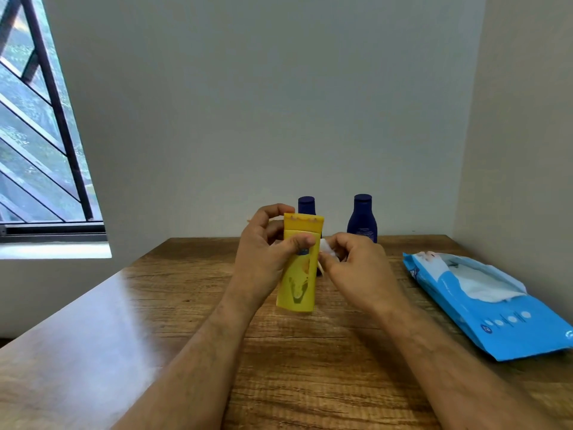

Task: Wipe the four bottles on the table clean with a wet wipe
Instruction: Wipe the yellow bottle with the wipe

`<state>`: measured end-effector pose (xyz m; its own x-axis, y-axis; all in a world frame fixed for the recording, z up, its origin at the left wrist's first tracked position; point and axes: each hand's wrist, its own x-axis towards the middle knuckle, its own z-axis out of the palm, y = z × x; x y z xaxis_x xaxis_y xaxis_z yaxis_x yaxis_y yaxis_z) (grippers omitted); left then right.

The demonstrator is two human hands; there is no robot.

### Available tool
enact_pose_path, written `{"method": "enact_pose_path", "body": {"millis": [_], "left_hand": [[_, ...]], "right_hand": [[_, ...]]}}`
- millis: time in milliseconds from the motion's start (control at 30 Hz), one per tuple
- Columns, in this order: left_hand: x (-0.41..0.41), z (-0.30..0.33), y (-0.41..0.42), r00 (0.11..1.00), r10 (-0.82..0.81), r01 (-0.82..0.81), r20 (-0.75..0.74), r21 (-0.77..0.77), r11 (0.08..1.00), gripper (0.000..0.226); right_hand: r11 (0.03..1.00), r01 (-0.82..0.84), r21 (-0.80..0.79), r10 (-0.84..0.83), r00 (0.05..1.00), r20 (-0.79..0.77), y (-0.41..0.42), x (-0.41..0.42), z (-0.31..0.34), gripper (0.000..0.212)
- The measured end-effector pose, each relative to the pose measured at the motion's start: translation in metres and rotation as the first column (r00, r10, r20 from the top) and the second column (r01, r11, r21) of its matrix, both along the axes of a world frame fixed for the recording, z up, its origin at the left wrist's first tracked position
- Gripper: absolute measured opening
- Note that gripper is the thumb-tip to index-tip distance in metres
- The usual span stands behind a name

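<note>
My left hand grips a yellow bottle, holding it upright above the wooden table. Its thumb lies across the bottle's front. My right hand pinches a small white wet wipe against the bottle's right edge. Two dark blue bottles stand at the back of the table: one mostly hidden behind the yellow bottle, the other to its right. A fourth bottle is not clearly visible.
An open blue pack of wet wipes lies on the table's right side, a white wipe sticking out of its opening. Walls close off the back and right. A barred window is at the left.
</note>
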<state>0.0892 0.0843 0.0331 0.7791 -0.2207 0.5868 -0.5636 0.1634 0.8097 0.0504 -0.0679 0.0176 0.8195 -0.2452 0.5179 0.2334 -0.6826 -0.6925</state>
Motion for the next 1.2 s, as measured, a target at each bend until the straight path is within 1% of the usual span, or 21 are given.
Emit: {"method": "enact_pose_path", "body": {"millis": [200, 300, 400, 467, 533, 600, 667, 733, 767, 867, 933, 1000, 1067, 1133, 1200], "left_hand": [[0.004, -0.006, -0.001, 0.998, 0.037, -0.045, 0.054, 0.147, 0.988, 0.046], [0.008, -0.007, 0.002, 1.000, 0.005, -0.004, -0.006, 0.183, 0.983, 0.049], [0.017, -0.004, 0.016, 0.999, 0.005, 0.010, -0.054, 0.281, 0.960, 0.052], [0.023, -0.003, 0.024, 0.995, 0.016, 0.014, -0.095, 0.305, 0.952, 0.051], [0.022, -0.005, 0.025, 0.992, 0.009, 0.038, -0.128, 0.360, 0.932, 0.051], [0.022, -0.009, 0.021, 0.989, 0.002, 0.062, -0.145, 0.436, 0.898, 0.051], [0.022, -0.012, 0.019, 0.992, 0.040, 0.023, -0.123, 0.472, 0.882, 0.047], [0.024, -0.011, 0.023, 0.989, 0.101, -0.042, -0.108, 0.451, 0.892, 0.045], [0.025, -0.011, 0.027, 0.984, 0.131, -0.070, -0.120, 0.412, 0.908, 0.044], [0.031, -0.010, 0.044, 0.965, 0.221, -0.188, -0.138, 0.219, 0.958, 0.041], [0.036, -0.009, 0.055, 0.944, 0.300, -0.288, -0.134, 0.106, 0.952, 0.047], [0.043, -0.010, 0.064, 0.917, 0.368, -0.366, -0.151, 0.045, 0.930, 0.056], [0.048, -0.017, 0.071, 0.890, 0.424, -0.421, -0.170, 0.057, 0.905, 0.055], [0.052, -0.023, 0.076, 0.858, 0.480, -0.462, -0.181, 0.134, 0.876, 0.058], [0.058, -0.029, 0.079, 0.834, 0.528, -0.496, -0.159, 0.202, 0.844, 0.064]], "right_hand": [[0.998, 0.028, -0.049, -0.031, 0.998, -0.061, -0.004, 0.001, -0.002, 0.016], [0.996, 0.051, -0.068, -0.055, 0.997, -0.061, -0.004, 0.001, -0.002, 0.017], [0.996, 0.059, -0.072, -0.063, 0.996, -0.061, -0.003, 0.000, -0.002, 0.020], [0.996, 0.056, -0.063, -0.060, 0.996, -0.066, -0.004, 0.000, -0.002, 0.021], [0.997, 0.054, -0.058, -0.058, 0.996, -0.065, -0.004, -0.001, -0.002, 0.022], [0.996, 0.056, -0.064, -0.060, 0.996, -0.067, -0.003, -0.001, -0.002, 0.024], [0.996, 0.050, -0.069, -0.055, 0.995, -0.080, -0.002, -0.002, -0.001, 0.025], [0.997, 0.038, -0.069, -0.044, 0.995, -0.089, -0.002, -0.002, -0.001, 0.025], [0.997, 0.032, -0.068, -0.038, 0.995, -0.091, -0.002, -0.003, -0.001, 0.024], [0.998, 0.021, -0.066, -0.028, 0.994, -0.102, -0.001, -0.004, 0.000, 0.023], [0.998, 0.012, -0.058, -0.018, 0.995, -0.101, -0.001, -0.003, -0.001, 0.021], [0.998, 0.005, -0.056, -0.010, 0.996, -0.091, 0.000, -0.003, -0.002, 0.018], [0.998, -0.001, -0.065, -0.005, 0.996, -0.092, 0.001, -0.003, -0.003, 0.018], [0.997, -0.006, -0.074, -0.002, 0.995, -0.099, 0.001, -0.003, -0.002, 0.019], [0.996, -0.011, -0.085, 0.002, 0.995, -0.103, 0.002, -0.003, -0.003, 0.020]]}}
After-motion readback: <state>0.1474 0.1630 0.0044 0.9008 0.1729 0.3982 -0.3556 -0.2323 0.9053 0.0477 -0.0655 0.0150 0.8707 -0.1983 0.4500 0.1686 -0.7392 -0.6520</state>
